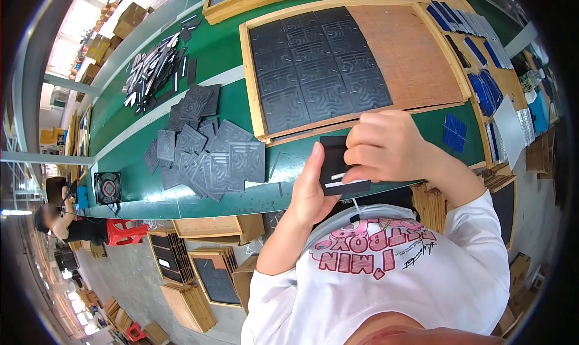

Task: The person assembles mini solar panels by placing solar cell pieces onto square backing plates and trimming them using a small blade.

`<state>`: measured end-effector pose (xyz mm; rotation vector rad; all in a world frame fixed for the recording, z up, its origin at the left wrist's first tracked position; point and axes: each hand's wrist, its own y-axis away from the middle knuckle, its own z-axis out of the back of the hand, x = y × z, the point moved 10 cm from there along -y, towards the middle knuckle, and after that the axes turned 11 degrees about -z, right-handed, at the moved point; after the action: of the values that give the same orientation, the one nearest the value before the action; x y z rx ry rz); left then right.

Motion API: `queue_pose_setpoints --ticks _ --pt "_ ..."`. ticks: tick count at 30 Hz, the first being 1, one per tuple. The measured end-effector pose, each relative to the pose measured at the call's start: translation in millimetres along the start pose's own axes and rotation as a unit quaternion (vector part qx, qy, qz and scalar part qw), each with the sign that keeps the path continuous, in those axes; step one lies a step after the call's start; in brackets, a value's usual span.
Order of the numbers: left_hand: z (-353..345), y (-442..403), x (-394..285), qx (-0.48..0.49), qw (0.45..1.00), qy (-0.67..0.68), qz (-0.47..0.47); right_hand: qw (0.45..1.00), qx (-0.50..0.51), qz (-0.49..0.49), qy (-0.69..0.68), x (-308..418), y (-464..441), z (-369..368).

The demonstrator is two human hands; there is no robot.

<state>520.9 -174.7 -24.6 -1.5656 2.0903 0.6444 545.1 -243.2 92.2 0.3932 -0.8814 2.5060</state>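
Observation:
A flat black piece (pixel 333 158) with white strips near its lower edge is held above the table's front edge. My left hand (pixel 311 188) grips its left side, the thumb along the edge. Over its right part, my right hand (pixel 386 147) has its fingers curled, pinching a small white strip (pixel 338 176). Just beyond is a wooden frame (pixel 256 104) with rows of dark patterned tiles (pixel 313 62) and a bare wooden part (pixel 398 56). Loose grey patterned tiles (pixel 232 164) lie heaped to the left of my hands.
Black and white strips (pixel 154 71) are piled at the far left of the green table (pixel 114 143). A blue piece (pixel 455 133) lies right of my hands, with blue and silver strips (pixel 476 22) beyond. A small fan (pixel 108 188) stands left. A person (pixel 60 221) is at the far left.

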Motion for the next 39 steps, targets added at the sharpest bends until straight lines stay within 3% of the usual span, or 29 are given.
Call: queue_pose_setpoints --ticks 4,6,10,11,15,20,21,27,39 --pt "8.3 -0.6 -0.1 -0.014 0.998 -0.056 -0.009 0.999 0.000 0.032 0.022 16.4 9.3 -12.4" --pt "6.3 -6.5 -6.0 -0.046 0.999 0.002 -0.015 0.998 0.034 0.049 -0.001 30.0 15.7 -18.4" --pt "9.5 -22.8 -32.2 0.049 0.989 0.105 -0.095 0.991 0.112 0.025 -0.072 41.6 44.6 -46.7" --pt "24.1 -24.9 -40.3 0.003 0.987 0.104 -0.122 0.992 0.099 -0.009 -0.083 21.9 58.2 -44.4" --pt "19.5 -26.0 -45.5 0.050 0.985 0.118 -0.118 0.981 0.035 -0.185 -0.050 -46.8 61.3 -24.0" --pt "12.3 -28.1 -43.2 0.096 0.984 0.065 -0.137 0.981 0.042 -0.188 -0.007 -51.1 65.7 -26.1" --pt "12.4 -28.0 -40.6 0.060 0.986 0.108 -0.109 0.981 0.043 -0.187 -0.004 -50.9 66.3 -26.6" --pt "12.8 -27.6 -38.3 0.080 0.984 0.024 -0.156 0.982 0.054 -0.182 0.010 -49.7 67.7 -29.1" --pt "32.0 -34.7 -41.0 -0.004 0.974 -0.072 -0.217 0.979 0.085 -0.184 -0.014 -47.1 62.1 -23.1"
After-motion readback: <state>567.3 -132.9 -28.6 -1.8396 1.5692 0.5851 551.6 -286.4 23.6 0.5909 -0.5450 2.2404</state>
